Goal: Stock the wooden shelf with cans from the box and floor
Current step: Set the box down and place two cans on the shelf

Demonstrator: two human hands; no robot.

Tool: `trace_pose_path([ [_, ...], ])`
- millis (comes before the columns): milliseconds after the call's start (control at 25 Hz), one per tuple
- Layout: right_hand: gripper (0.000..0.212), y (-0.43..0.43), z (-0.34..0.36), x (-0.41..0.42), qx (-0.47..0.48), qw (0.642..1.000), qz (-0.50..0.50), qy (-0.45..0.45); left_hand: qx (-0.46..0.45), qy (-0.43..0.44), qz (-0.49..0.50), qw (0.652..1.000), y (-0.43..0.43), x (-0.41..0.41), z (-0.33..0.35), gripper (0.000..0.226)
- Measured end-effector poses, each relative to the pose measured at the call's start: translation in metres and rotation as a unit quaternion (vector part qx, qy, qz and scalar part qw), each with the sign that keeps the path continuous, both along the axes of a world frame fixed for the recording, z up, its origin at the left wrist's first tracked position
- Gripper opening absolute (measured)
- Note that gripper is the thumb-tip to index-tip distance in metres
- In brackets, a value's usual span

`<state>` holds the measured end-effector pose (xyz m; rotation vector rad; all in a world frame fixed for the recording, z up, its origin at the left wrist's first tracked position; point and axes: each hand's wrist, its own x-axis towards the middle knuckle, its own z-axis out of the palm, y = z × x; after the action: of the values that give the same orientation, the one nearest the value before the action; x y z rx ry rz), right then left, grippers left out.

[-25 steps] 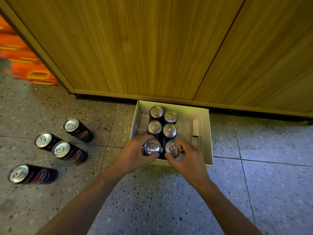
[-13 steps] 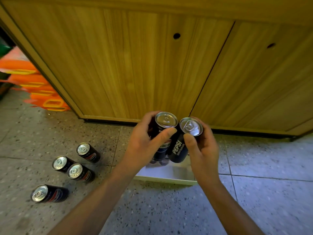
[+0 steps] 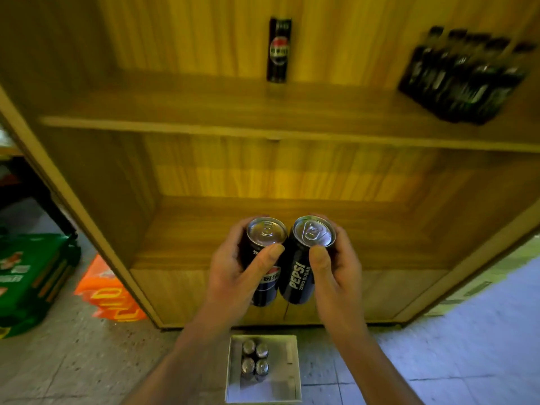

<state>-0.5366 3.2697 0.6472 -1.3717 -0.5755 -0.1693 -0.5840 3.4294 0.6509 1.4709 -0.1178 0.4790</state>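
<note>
My left hand (image 3: 233, 276) grips a dark blue Pepsi can (image 3: 264, 252), and my right hand (image 3: 336, 270) grips a second Pepsi can (image 3: 304, 264). Both cans are upright, side by side and touching, held in front of the lower board (image 3: 187, 244) of the wooden shelf. Below my wrists the white box (image 3: 233, 372) sits on the floor with several cans (image 3: 254, 359) standing in its left half. One tall black can (image 3: 279, 49) stands alone on the upper shelf board (image 3: 175, 112).
A cluster of dark bottles (image 3: 461, 74) fills the right end of the upper board. Green crates (image 3: 29, 276) and an orange crate (image 3: 111, 296) lie on the speckled floor left of the shelf. The floor cans are out of view.
Both hands have lifted a can each out of the box and raised them to the lower shelf. My view has tilted up, revealing the shelf boards; the floor cans left the frame.
</note>
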Motion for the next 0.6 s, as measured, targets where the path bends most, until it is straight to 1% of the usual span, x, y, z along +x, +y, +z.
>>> trace_pose_path([
  [120,0.042,0.004,0.117,0.01,-0.001,1.0,-0.013,-0.017,0.015,-0.031,-0.027,0.999,0.008,0.009,0.123,0.036],
  [280,0.045,0.007,0.207,0.027,0.004,1.0,-0.017,-0.013,0.03,-0.05,-0.043,0.997,0.013,0.037,0.224,0.037],
  [400,0.039,0.01,0.24,0.054,-0.002,1.0,-0.013,-0.004,0.026,-0.041,-0.034,0.998,0.014,0.068,0.259,0.033],
  [600,0.048,0.02,0.242,0.121,-0.008,1.0,-0.015,0.022,0.017,-0.017,0.006,1.0,0.018,0.132,0.259,0.033],
])
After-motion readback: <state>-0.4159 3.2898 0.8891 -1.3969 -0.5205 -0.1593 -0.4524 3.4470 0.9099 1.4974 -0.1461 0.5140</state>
